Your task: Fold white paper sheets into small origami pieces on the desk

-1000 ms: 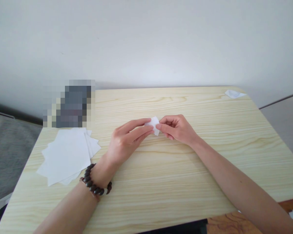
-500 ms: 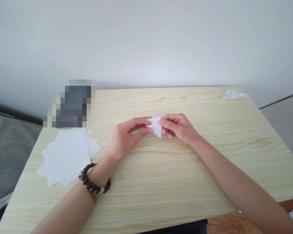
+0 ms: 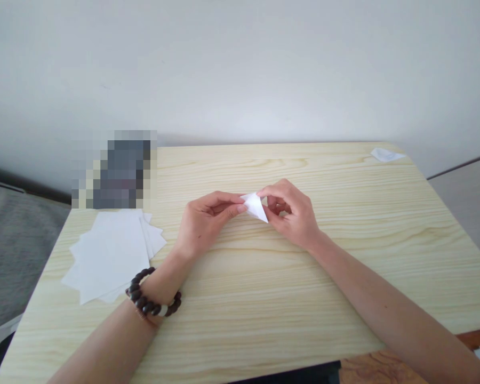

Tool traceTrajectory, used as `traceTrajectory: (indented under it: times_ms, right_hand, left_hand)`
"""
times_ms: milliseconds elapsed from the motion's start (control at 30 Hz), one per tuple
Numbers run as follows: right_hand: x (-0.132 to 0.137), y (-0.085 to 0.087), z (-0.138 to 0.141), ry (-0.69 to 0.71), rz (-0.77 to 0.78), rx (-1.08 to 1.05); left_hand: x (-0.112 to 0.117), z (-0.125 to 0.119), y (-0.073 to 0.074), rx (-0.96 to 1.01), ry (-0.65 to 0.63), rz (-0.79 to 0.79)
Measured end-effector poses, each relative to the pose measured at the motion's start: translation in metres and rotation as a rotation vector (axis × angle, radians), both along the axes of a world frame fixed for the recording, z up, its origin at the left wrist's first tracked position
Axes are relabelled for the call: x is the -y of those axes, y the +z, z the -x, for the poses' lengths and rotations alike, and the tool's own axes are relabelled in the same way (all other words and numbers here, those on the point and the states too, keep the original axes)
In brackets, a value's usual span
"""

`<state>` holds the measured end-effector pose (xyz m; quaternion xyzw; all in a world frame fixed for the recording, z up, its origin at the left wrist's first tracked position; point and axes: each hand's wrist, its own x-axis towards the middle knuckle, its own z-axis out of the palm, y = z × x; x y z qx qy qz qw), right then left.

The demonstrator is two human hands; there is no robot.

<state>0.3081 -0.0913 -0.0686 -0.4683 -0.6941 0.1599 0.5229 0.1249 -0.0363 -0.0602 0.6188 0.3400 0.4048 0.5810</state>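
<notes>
A small folded piece of white paper [image 3: 256, 207] is held between my hands above the middle of the table. My left hand [image 3: 210, 218] pinches its left edge between thumb and fingers. At the paper's right side, my right hand [image 3: 292, 213] grips the edge, with the index finger on the upper corner and the thumb lower, partly behind the paper. One pointed corner of the paper hangs down between the hands. A dark beaded bracelet [image 3: 144, 304] circles my left wrist.
Several loose sheets of white paper [image 3: 112, 256] lie in a fanned pile on the left of the wooden table [image 3: 232, 320]. Behind them is a dark blurred-out object [image 3: 122, 173]. A folded white paper piece [image 3: 386, 155] rests at the far right corner, near the wall [image 3: 264, 69].
My right hand has turned and lifted slightly, its index finger now at the paper's upper corner. The paper has tilted, its lower point shifting right. My left hand keeps its pinch.
</notes>
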Motion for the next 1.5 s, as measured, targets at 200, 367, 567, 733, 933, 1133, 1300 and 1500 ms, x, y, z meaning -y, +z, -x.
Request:
traceTrajectory:
  times_ms: [200, 367, 567, 733, 933, 1133, 1300, 1500]
  right_hand:
    - [-0.0008, -0.0014, -0.0013, 0.018, -0.14, 0.181]
    - [0.0001, -0.0005, -0.0012, -0.017, -0.137, 0.212]
    - [0.0011, -0.0009, -0.0039, -0.077, -0.162, 0.382]
    - [0.0013, -0.0015, -0.0037, -0.093, -0.172, 0.44]
    - [0.0014, 0.0005, -0.0008, -0.08, -0.132, 0.369]
    - [0.0024, 0.0018, -0.0008, -0.043, -0.065, 0.304]
    - [0.0029, 0.0038, -0.001, -0.025, -0.029, 0.28]
    - [0.0028, 0.0029, -0.0045, -0.012, -0.065, 0.309]
  left_hand:
    - [0.0001, -0.0006, -0.001, 0.014, -0.015, 0.02]
    - [-0.0002, -0.0003, -0.0002, -0.002, -0.015, 0.043]
    - [-0.0011, 0.0004, -0.0003, 0.007, 0.013, 0.015]
    - [-0.001, 0.0007, -0.0005, 0.015, -0.027, 0.021]
    - [-0.0012, 0.0007, 0.0003, -0.027, -0.029, 0.019]
    - [-0.0013, 0.0013, -0.0002, -0.039, -0.033, 0.031]
    - [-0.0018, 0.0011, 0.0003, -0.052, -0.021, 0.022]
    - [-0.0023, 0.0012, 0.0026, -0.044, 0.004, 0.056]
